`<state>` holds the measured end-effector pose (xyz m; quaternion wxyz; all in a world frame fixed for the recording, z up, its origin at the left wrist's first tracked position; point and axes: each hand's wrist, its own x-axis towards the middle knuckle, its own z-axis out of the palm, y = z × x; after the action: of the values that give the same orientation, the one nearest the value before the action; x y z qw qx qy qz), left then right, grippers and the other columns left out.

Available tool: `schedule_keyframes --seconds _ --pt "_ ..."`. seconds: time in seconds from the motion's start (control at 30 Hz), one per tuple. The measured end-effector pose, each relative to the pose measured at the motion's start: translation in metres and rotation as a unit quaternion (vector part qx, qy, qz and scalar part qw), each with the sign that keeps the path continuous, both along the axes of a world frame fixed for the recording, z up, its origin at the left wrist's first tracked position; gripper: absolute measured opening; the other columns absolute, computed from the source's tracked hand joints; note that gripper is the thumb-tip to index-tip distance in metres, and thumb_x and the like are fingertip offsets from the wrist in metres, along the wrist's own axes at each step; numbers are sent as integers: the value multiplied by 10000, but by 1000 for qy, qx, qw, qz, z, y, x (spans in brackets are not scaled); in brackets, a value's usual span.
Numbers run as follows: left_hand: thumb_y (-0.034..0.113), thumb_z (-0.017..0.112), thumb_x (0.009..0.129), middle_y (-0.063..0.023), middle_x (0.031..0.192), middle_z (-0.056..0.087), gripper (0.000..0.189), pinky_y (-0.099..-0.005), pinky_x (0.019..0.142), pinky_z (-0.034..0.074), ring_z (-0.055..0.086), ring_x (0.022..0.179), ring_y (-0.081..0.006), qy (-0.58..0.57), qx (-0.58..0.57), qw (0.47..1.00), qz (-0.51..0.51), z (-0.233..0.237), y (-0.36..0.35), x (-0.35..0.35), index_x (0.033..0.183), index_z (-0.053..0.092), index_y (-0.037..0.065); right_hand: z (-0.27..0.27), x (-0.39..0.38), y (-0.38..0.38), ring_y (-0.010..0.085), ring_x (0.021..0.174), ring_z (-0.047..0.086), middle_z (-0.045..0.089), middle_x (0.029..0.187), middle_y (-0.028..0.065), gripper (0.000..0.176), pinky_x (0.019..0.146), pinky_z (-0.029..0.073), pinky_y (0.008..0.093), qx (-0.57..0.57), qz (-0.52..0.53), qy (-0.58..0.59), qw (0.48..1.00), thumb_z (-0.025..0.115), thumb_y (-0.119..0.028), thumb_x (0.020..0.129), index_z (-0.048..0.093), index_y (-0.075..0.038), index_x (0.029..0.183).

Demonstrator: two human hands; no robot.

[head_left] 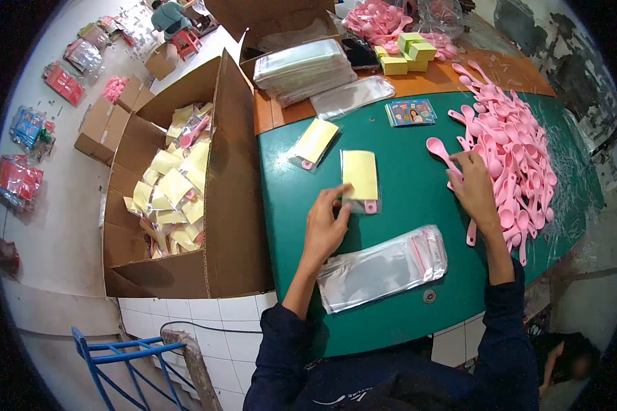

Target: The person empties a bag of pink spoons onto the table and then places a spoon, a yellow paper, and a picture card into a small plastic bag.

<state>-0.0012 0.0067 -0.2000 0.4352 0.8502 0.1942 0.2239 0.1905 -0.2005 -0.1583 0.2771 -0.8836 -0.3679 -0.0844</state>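
One head-worn camera faces down; close above left hand (325,227), right hand (474,186), green table (411,205).

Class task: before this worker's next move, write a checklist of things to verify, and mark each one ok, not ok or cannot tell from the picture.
1. Left hand touches the packet at its edge: ok.
2. Packet flap sealed: cannot tell.
3. Right hand rests on the pink spoons: ok.
4. Right hand holds just one spoon: cannot tell.
5. Clear bags lie close by the forearms: ok.
6. Cardboard box stands open beside the table: ok.
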Motion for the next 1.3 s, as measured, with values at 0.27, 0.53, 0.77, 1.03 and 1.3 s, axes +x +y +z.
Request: schedule_keyframes --seconds 0.27,0.53,0.77,1.03,1.3 --pt "245 661 736 -141 956 550 350 -362 777 428 566 868 -255 31 253 967 15 39 -16 -2 1017 560 63 -12 8 -13 314 838 528 528 880 155 219 724 423 408 -130 -39 -25 990 634 -132 706 540 -8 861" --pt "172 690 693 -84 764 542 241 -340 577 448 585 681 -238 38 39 973 -225 25 -50 0 842 547 48 -14 8 -13 330 787 529 534 814 166 188 695 415 427 -144 -21 -52 988 599 -134 706 523 5 807" --pt "174 664 742 -116 778 635 191 -308 614 484 635 719 -219 65 -73 981 -168 34 -42 -2 830 583 25 15 -3 5 264 755 563 546 832 124 152 663 441 355 127 54 25 990 551 -68 792 547 -6 931" --pt "186 601 809 -78 771 618 218 -310 665 478 605 679 -204 -15 51 976 -212 22 -37 -2 1006 645 101 22 -25 11 39 649 509 525 739 9 137 540 394 174 263 180 408 855 588 -52 804 545 -33 932" --pt "139 597 815 -76 801 644 269 -278 665 480 621 722 -157 49 -141 967 -205 43 -32 -4 1070 582 56 18 -26 13 46 556 494 517 622 14 157 498 387 195 129 119 245 953 630 -96 772 520 -23 858"
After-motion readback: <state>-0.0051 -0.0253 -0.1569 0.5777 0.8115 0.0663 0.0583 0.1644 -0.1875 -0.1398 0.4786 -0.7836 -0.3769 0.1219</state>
